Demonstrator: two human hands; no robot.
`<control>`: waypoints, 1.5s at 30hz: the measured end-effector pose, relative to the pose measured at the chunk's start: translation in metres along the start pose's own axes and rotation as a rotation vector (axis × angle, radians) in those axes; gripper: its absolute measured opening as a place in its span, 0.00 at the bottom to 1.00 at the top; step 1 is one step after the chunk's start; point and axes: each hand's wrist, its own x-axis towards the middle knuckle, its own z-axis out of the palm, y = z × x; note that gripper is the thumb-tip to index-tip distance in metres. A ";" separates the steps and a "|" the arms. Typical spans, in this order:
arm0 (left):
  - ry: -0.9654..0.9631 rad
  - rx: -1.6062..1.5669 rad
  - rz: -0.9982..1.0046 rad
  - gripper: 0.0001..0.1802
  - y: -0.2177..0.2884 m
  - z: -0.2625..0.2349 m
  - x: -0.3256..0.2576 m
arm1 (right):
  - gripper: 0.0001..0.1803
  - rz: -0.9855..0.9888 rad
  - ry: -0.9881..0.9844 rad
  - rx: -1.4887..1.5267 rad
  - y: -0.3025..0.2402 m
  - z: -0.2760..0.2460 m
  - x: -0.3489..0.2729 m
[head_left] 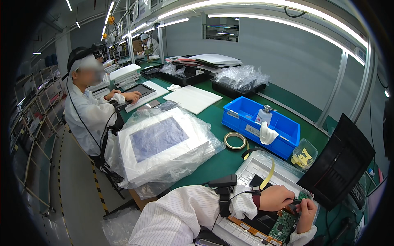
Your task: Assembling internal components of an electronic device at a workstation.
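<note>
Left hand [277,198] pinches one small black piece [296,201]; right hand [305,213] alongside, grip can't tell. One green board [284,226] nearer; one blue bin [283,144], one tape roll [228,144] beyond.

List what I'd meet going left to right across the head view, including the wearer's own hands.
Seated co-worker → plastic-wrapped white panel → tape roll → left hand → right hand → black monitor.

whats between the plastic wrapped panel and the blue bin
In the head view, a roll of tape lies on the green bench top between the wrapped panel and the blue bin.
</note>
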 end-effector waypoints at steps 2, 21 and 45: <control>-0.004 0.002 -0.007 0.08 -0.002 0.000 0.000 | 0.12 0.006 -0.001 0.000 0.001 0.002 0.001; 0.069 0.050 -0.089 0.07 -0.003 -0.004 0.002 | 0.10 0.000 0.023 0.089 -0.004 0.003 0.003; -0.144 -0.064 -0.043 0.06 0.009 -0.009 0.004 | 0.07 -0.087 -0.310 -0.128 -0.022 -0.003 0.001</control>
